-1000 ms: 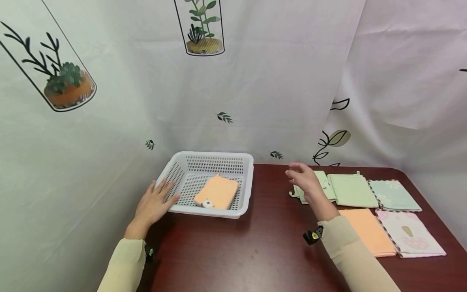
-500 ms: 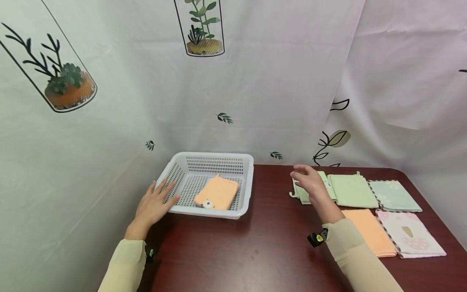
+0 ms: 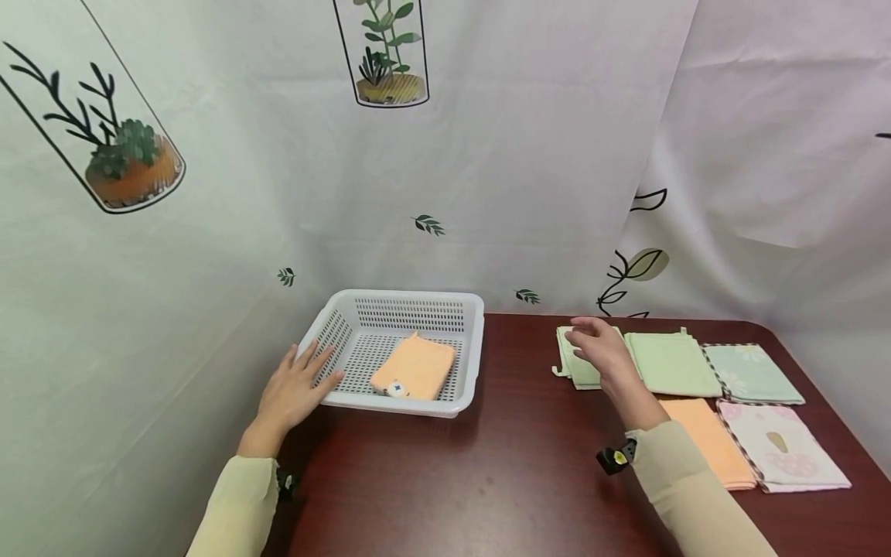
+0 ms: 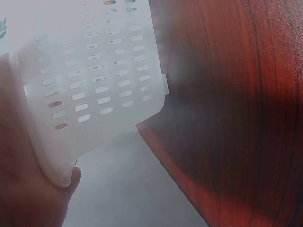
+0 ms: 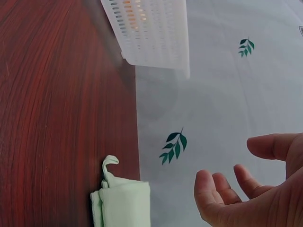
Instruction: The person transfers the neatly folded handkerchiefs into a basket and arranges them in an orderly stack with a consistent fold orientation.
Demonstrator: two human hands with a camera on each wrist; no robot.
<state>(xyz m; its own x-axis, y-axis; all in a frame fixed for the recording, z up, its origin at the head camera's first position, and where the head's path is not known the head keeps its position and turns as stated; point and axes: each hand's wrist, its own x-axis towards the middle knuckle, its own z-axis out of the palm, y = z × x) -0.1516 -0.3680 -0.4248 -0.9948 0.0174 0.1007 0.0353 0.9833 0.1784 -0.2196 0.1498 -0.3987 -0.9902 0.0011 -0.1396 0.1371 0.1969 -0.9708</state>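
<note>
My left hand (image 3: 295,391) rests on the front left corner of a white slotted plastic basket (image 3: 390,405), fingers spread along its rim. In the left wrist view the thumb lies by the corner of the basket (image 4: 52,146). A folded orange towel (image 3: 421,363) with a small animal-face patch lies in the basket. My right hand (image 3: 602,356) hangs above a folded light green towel (image 3: 576,363) and partly hides it. In the right wrist view, loosely bent fingers of the right hand (image 5: 255,194) hold nothing, apart from the green towel (image 5: 125,205).
Beside that towel lie another folded green towel (image 3: 671,363), a pale teal one (image 3: 755,375), an orange one (image 3: 710,445) and a pink-and-white one (image 3: 800,441). A printed curtain (image 3: 515,193) stands behind the dark red wooden table (image 3: 445,487).
My right hand has moved a little to the right and slightly nearer, over the green towels. The left hand, the basket and the towels have stayed put.
</note>
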